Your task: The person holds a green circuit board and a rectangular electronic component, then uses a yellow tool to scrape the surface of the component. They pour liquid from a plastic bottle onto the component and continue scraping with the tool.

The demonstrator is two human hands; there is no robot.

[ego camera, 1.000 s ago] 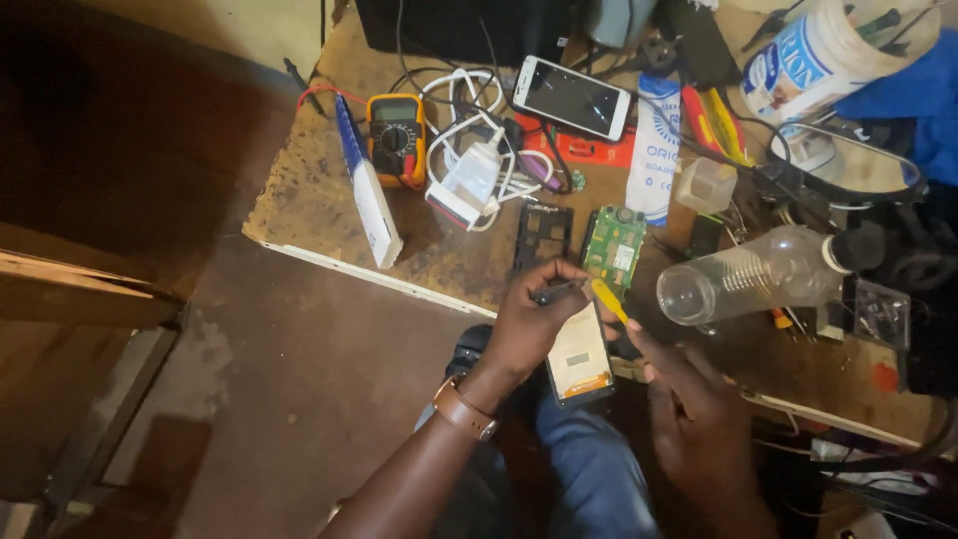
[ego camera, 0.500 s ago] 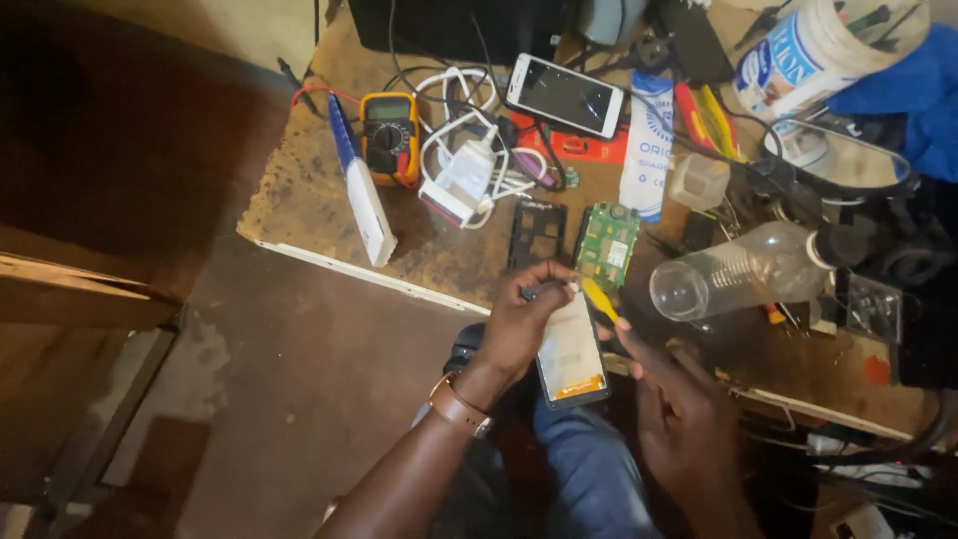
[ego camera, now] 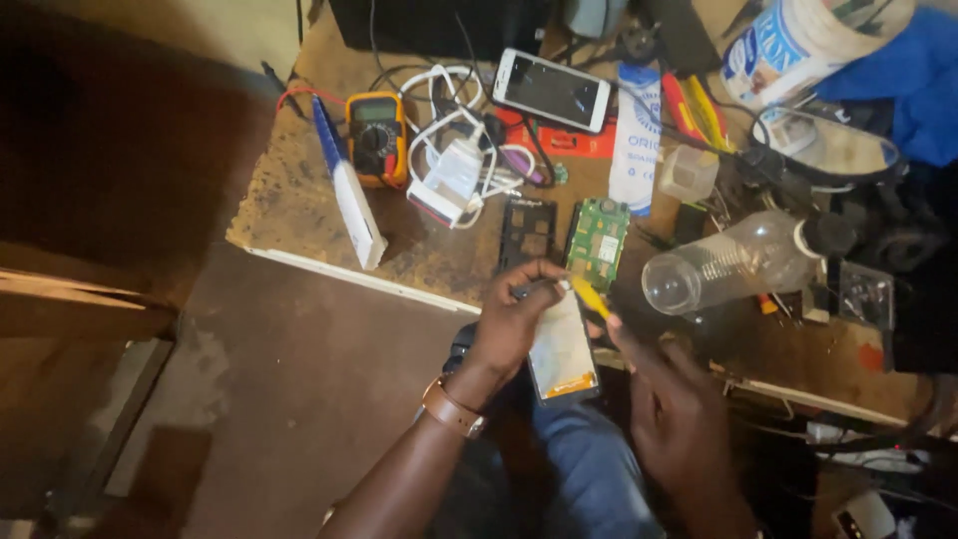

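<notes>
Workbench: a worn wooden top fills the upper middle and right of the frame; its far edge and right side are cut off.
Floor: dark brown, lower left, mostly in shadow and hard to read.
Clear plastic bottle: lies on its side at right centre, open mouth toward the hands; the clutter behind it is too dark to make out.
White tub: upper right corner, top cut off by the frame edge.
White phone: flat, screen up, top centre.
Yellow multimeter: upper left of the bench, beside a tangle of white charger cable.
Green circuit board: flat on the bench just above the hands, beside a black phone frame.
Phone screen panel: centre of the frame, just off the bench's near edge, over the lap.
Left hand: fingers closed around the panel's left edge and top; a wristband sits on the wrist.
Right hand: dark, partly blurred; fingers closed on a yellow-handled tool whose tip meets the panel's upper right corner; the tip itself is hidden.
</notes>
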